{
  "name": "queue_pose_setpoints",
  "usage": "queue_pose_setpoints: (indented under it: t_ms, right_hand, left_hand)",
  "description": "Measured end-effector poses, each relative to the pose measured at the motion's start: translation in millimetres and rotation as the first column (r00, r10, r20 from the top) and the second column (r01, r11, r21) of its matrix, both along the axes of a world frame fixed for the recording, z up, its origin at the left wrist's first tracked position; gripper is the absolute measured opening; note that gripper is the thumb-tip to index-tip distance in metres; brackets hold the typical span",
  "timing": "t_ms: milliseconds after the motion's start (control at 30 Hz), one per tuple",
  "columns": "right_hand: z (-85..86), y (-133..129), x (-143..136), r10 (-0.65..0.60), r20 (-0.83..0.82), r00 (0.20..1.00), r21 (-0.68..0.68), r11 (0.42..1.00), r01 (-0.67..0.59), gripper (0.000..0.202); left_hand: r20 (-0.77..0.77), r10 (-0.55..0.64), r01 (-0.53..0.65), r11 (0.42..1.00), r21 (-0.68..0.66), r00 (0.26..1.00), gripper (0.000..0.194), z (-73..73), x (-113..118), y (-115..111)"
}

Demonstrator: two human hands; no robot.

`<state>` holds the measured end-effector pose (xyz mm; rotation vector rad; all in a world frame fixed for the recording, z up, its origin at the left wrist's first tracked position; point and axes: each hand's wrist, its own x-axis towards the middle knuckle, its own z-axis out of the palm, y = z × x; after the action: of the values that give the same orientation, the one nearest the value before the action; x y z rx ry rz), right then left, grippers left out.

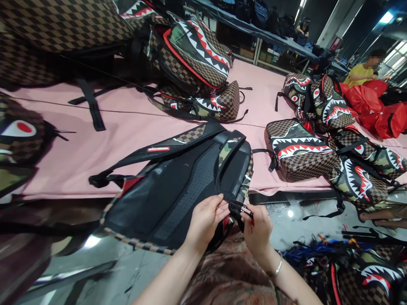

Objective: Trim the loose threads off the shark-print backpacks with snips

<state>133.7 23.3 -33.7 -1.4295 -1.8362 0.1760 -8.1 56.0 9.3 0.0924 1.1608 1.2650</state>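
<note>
A checkered backpack (178,186) lies with its black padded back panel facing up, partly over the front edge of the pink-covered table. One shoulder strap (152,156) runs along its far side, the other near its right end. At the lower right of the pack, my left hand (210,216) pinches a black strap (234,205) between thumb and fingers. My right hand (258,222) is closed on the same strap beside a small black buckle with light marks (246,210). The two hands are a short distance apart.
More shark-face backpacks stand on the pink table (127,101), behind and to the right (302,150). Red bags (375,106) lie at the far right near a person in yellow (361,74). Another person's hand (381,216) shows at the right edge. Further backpacks (359,271) are at the lower right.
</note>
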Motion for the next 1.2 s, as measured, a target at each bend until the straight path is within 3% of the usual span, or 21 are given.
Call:
queue_pose_setpoints:
  t_ms: [133,267,367,433,500,567,633,700,767,800,833,900,967,1000,1033,1067,1100,1133,1200]
  right_hand:
    - [-1.1,3,-7,0.001,-0.254,0.967,-0.113,0.993,-0.031,0.016]
    - [-2.4,15,-13,-0.108,-0.566,0.817,-0.32,0.943,-0.096,0.013]
    - [-5.0,20,-12,-0.14,-0.686,0.714,-0.386,0.902,-0.194,0.018]
    - [-7.6,18,-9,-0.033,-0.685,0.728,-0.374,0.874,-0.312,0.019]
    - [-11.3,11,-8,0.146,-0.595,0.791,-0.361,0.83,-0.424,0.017]
    - [-15.2,2,-9,0.286,-0.463,0.839,-0.374,0.795,-0.478,0.011]
    - [-17.3,-6,-13,0.319,-0.417,0.851,-0.414,0.767,-0.49,0.012]
    - [-14.9,-9,-17,0.235,-0.543,0.806,-0.473,0.708,-0.525,0.019]
    - [-6.1,-6,-21,0.04,-0.735,0.677,-0.523,0.603,-0.603,0.028]
    - [0.3,-2,-23,-0.073,-0.805,0.589,-0.527,0.545,-0.652,0.032]
    - [7.5,2,-25,-0.172,-0.847,0.503,-0.515,0.499,-0.697,0.035]
    - [21.1,12,-30,-0.268,-0.88,0.391,-0.473,0.443,-0.762,0.036]
    - [29.6,21,-37,-0.263,-0.883,0.39,-0.468,0.419,-0.778,0.032]
    - [31.0,24,-41,-0.243,-0.874,0.421,-0.486,0.402,-0.776,0.031]
    - [30.7,27,-46,-0.22,-0.859,0.463,-0.512,0.381,-0.769,0.03]
    - [28.8,28,-51,-0.199,-0.84,0.504,-0.541,0.372,-0.755,0.029]
    - [25.7,29,-55,-0.183,-0.823,0.538,-0.565,0.376,-0.735,0.03]
    - [21.8,28,-59,-0.174,-0.806,0.566,-0.584,0.391,-0.711,0.031]
    - [12.7,23,-65,-0.177,-0.773,0.609,-0.615,0.445,-0.651,0.033]
  left_hand:
    - [0.036,-0.047,0.046,0.999,0.006,0.998,0.014,-0.8,7,-1]
    - [0.048,-0.088,0.088,0.996,0.019,0.995,0.012,-2.1,11,-5]
    - [-0.008,-0.022,0.022,1.0,0.011,1.0,0.013,-2.8,-4,-6]
    - [-0.059,0.039,-0.039,0.999,0.01,0.997,0.017,-2.9,-20,-5]
    - [-0.099,0.073,-0.073,0.997,0.009,0.992,0.019,-2.9,-35,-3]
    - [-0.127,0.079,-0.078,0.997,0.011,0.989,0.021,-3.3,-44,-2]
    - [-0.149,0.075,-0.073,0.997,0.022,0.986,0.023,-4.2,-47,-3]
    - [-0.165,0.089,-0.082,0.995,0.051,0.982,0.025,-6.4,-46,-10]
    - [-0.313,0.154,-0.105,0.98,0.167,0.937,0.026,-11.2,-43,-24]
    - [-0.453,0.2,-0.083,0.96,0.266,0.869,0.028,-15.0,-41,-32]
    - [-0.611,0.256,-0.009,0.926,0.377,0.749,0.03,-19.6,-40,-42]
    - [-0.839,0.37,0.298,0.813,0.501,0.399,0.03,-29.4,-35,-60]
    - [-0.863,0.494,0.577,0.676,0.457,0.105,0.031,-35.6,-29,-73]
    - [-0.836,0.548,0.652,0.627,0.425,0.018,0.033,-35.6,-26,-77]
    - [-0.816,0.578,0.695,0.592,0.407,-0.015,0.034,-32.8,-24,-79]
    - [-0.821,0.571,0.716,0.566,0.408,0.017,0.033,-27.2,-23,-81]
    - [-0.843,0.526,0.71,0.551,0.438,0.111,0.028,-18.9,-25,-83]
    - [-0.858,0.448,0.661,0.568,0.491,0.252,0.023,-8.4,-28,-85]
    - [-0.791,0.266,0.412,0.738,0.535,0.551,0.017,16.2,-41,-92]
